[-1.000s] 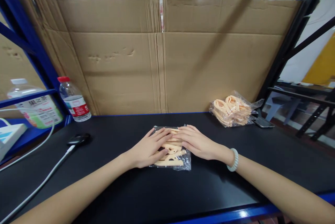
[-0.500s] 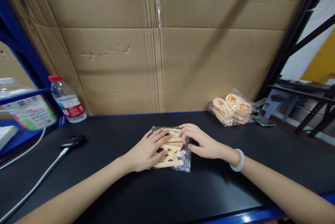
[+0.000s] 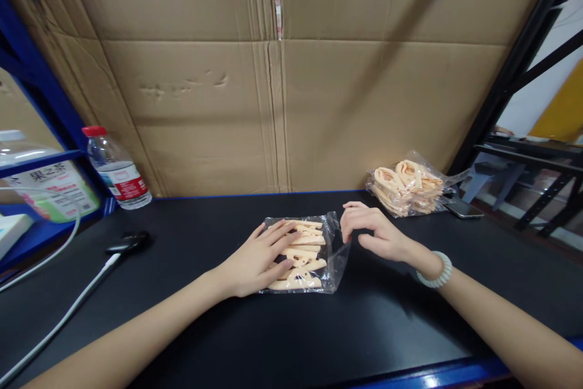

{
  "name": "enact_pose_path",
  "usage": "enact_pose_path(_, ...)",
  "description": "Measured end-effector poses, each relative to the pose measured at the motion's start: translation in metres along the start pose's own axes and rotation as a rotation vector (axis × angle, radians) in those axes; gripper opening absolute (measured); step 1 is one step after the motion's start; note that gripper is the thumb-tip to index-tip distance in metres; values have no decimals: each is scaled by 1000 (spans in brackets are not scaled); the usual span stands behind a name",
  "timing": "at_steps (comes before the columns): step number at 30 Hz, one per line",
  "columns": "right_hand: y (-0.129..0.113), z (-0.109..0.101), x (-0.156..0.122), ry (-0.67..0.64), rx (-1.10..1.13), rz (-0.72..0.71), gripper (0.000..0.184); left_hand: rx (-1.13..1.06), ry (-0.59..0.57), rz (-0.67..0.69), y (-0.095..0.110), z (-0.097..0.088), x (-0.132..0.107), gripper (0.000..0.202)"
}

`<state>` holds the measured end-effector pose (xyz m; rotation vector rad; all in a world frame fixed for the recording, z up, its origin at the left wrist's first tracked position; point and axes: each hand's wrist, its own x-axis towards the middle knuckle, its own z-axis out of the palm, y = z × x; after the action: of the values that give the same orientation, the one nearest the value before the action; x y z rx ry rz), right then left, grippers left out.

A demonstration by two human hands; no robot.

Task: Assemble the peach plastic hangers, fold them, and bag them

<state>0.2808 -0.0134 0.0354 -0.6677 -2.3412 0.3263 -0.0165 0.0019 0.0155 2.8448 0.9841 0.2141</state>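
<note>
A clear plastic bag lies on the black table in front of me, with several long beige plastic pieces inside, some with holes and curved ends. My left hand rests flat across the bag's left part, fingers spread, covering the pieces' left ends. At the bag's right edge is my right hand, raised a little above the table with curled fingers. The bag's loose right end stretches up to those fingertips, which appear to pinch the film. A pale beaded bracelet circles my right wrist.
Another clear bag of beige pieces sits at the back right, beside a phone. Cardboard walls the rear. At left stand a red-capped water bottle and a black device on a white cable.
My right hand has moved right, off the beige pieces, and the bag's right end now stretches out toward it. My left hand has stayed in place on the bag.
</note>
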Motion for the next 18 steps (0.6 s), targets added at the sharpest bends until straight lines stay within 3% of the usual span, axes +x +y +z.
enact_pose_path(7, -6, 1, -2, -147, -88, 25, 37, -51, 57, -18, -3, 7, 0, 53)
enact_pose_path(11, -11, 1, -1, -218, -203, 71, 22, -115, 250, -76, -6, 7, 2, 47)
enact_pose_path(14, -9, 3, -1, -221, -301, 59, 12, -75, 390, -268, -10, -2, 3, 44)
enact_pose_path(16, -6, 5, -1, -202, -369, 27, 14, -8, 350, -439, -15, -9, 3, 43)
enact_pose_path(18, -3, 8, -1, -188, -443, -14, 15, 25, 235, -556, -22, -14, 2, 45)
